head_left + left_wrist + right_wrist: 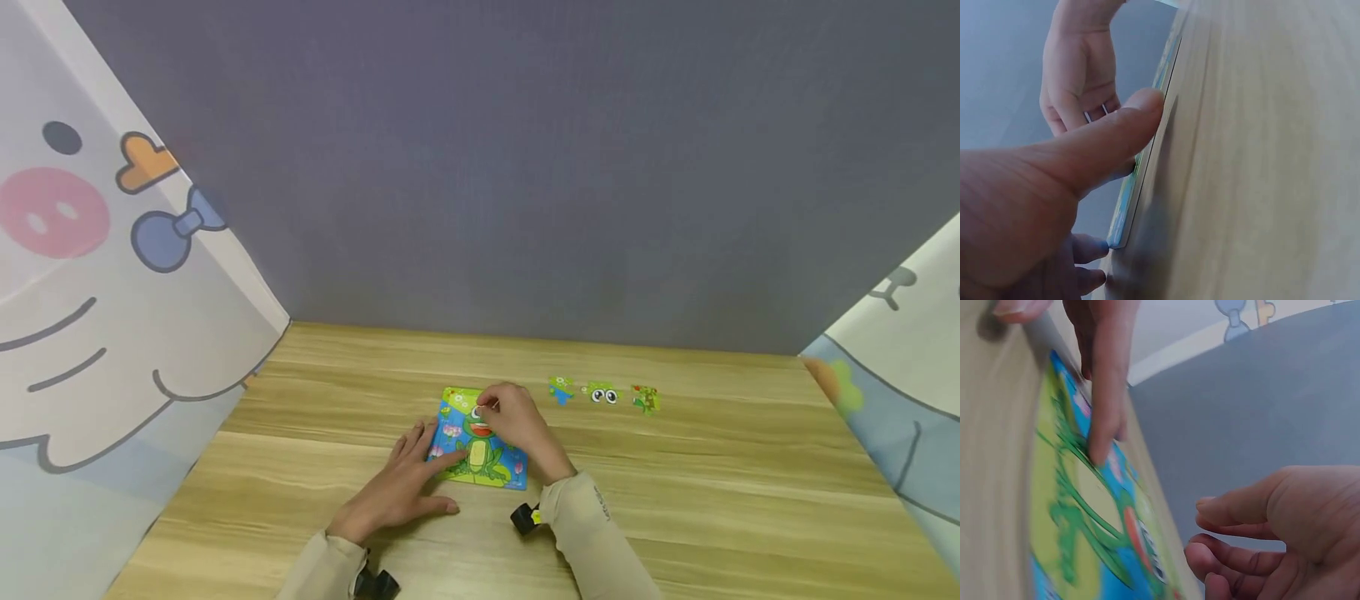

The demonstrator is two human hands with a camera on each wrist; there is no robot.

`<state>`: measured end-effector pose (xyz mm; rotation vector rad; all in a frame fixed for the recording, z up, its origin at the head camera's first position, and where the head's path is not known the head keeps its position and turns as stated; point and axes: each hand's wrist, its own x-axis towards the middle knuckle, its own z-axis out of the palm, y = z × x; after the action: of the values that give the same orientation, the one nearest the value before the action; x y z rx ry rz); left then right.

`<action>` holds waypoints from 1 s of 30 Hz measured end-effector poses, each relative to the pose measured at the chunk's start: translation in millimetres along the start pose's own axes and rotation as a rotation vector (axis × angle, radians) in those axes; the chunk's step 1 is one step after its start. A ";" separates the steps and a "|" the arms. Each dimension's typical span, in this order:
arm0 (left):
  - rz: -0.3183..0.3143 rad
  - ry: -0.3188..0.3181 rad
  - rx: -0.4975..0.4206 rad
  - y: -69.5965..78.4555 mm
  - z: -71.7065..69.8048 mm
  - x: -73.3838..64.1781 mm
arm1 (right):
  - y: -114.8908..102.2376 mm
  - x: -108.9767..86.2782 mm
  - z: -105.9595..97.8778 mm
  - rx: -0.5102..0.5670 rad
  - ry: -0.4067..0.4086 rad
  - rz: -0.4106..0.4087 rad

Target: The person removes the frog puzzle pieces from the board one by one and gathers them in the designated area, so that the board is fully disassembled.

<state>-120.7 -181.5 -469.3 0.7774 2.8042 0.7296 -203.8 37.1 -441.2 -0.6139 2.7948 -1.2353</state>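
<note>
A frog jigsaw puzzle (480, 458) lies flat on the table, with a green frog on a blue and green ground. My left hand (401, 487) rests at its left side, fingers spread. Its index finger (1105, 431) touches the picture near the frog's belly, and its thumb (1129, 122) stays off the near edge. Over the top of the puzzle hovers my right hand (517, 421). In the right wrist view its thumb and loosely bent fingers (1229, 556) stand apart, with nothing visible between them. This hand hides the puzzle's upper right part.
Right of the puzzle, three loose puzzle pieces lie in a row: a green and blue piece (561, 389), a piece with two eyes (603, 394) and a green and red piece (645, 399). A grey wall (525, 208) rises behind the wooden table (712, 483). Cartoon-printed panels (112, 333) flank it.
</note>
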 end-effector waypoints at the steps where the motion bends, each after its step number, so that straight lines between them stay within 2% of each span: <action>1: 0.002 -0.001 0.002 -0.7 0.3 -0.7 | -0.7 0.2 3.2 0.008 -0.007 -0.003; 7: 0.022 0.018 0.030 -2.0 0.9 -1.0 | -2.1 1.0 17.9 -0.004 -0.058 -0.003; 13: 0.015 0.006 0.045 0.0 -0.6 -1.2 | -0.9 -1.2 27.9 -0.058 -0.096 0.015; 20: 0.007 0.005 0.071 2.4 0.0 -1.6 | -3.7 -5.2 33.4 -0.139 -0.069 0.016; 30: 0.014 0.010 0.081 2.1 1.6 -0.6 | -4.5 -6.1 34.1 -0.151 -0.050 0.014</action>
<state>-118.8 -179.6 -469.7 0.8093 2.8557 0.6268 -190.6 12.5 -462.2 -0.6231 2.8636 -0.9983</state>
